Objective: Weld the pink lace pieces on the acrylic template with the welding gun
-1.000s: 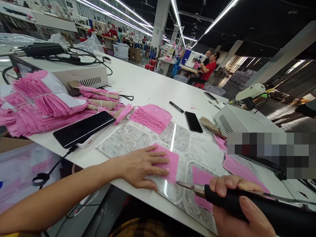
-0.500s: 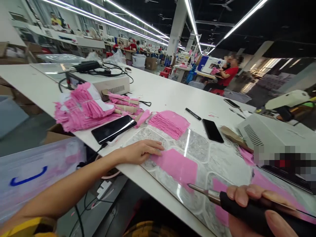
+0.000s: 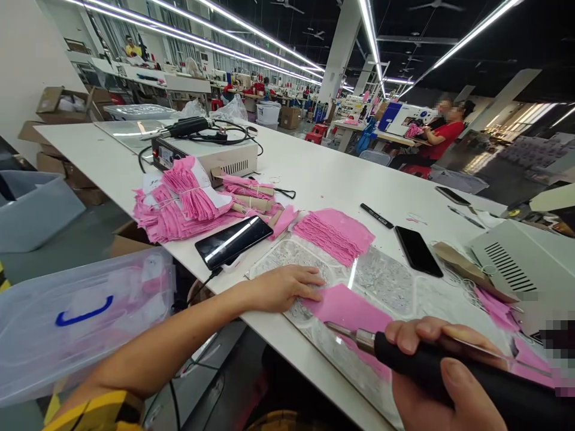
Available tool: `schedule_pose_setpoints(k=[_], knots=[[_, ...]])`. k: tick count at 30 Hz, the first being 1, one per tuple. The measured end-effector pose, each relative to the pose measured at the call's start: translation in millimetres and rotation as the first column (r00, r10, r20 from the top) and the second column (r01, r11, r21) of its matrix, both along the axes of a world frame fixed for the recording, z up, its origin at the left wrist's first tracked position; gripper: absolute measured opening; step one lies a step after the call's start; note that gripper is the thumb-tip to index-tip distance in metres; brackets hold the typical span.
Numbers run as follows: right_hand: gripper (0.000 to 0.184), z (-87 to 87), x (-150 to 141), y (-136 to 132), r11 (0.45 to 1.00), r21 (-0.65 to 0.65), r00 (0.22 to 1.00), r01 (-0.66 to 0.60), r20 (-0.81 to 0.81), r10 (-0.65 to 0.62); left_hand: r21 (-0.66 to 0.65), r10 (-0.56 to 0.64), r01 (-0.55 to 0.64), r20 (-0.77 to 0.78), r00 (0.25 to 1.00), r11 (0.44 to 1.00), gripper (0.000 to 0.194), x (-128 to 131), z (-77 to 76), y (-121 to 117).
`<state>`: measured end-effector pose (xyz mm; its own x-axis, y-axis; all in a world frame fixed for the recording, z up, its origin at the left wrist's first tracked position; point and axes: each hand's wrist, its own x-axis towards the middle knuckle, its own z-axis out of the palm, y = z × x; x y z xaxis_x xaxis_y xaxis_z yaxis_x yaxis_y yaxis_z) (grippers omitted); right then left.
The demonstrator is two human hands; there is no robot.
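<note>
My left hand [image 3: 287,288] lies flat on a marble-patterned board [image 3: 381,278], its fingertips on the left end of a pink cloth piece [image 3: 344,305]. In my right hand [image 3: 431,371] is an electric cutter [image 3: 386,353], with a thick black handle and thin metal tip like a soldering iron's. The tip is at the cloth's near edge, close to my left fingers; contact cannot be made out. A thin shiny strip lies along my right fingers, its kind unclear. The hand and cutter hide part of the cloth. Beyond it rests a fanned stack of pink cloth [image 3: 335,230].
Bundled pink pieces [image 3: 184,206] and a phone [image 3: 233,241] lie left; another phone [image 3: 417,250] and a black marker [image 3: 376,215] lie right. Vented boxes stand at back left [image 3: 220,158] and right [image 3: 516,263]. A lidded plastic bin [image 3: 112,299] is below the table's left edge.
The view has shifted, so the table appears farther right. My right hand has brought the cutter tip leftward along the cloth's near edge, towards my left hand. The left hand keeps its place on the cloth.
</note>
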<state>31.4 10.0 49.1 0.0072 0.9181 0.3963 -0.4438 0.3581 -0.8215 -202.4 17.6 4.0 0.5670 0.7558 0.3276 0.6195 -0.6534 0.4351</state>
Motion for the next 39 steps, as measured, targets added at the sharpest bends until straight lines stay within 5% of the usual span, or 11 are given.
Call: schedule_pose_setpoints(k=[25,39], knots=[[0.011,-15.0,-43,3,0.993,0.072,0.99,0.095,0.101,-0.103,0.087,0.108,-0.1,-0.094,0.99,0.991,0.048,3,-5.7,-4],[0.011,-11.5,-44,2,0.998,0.034,0.997,0.05,0.061,-0.052,0.103,0.113,-0.103,-0.095,0.989,0.989,0.047,3,-8.0,-5]])
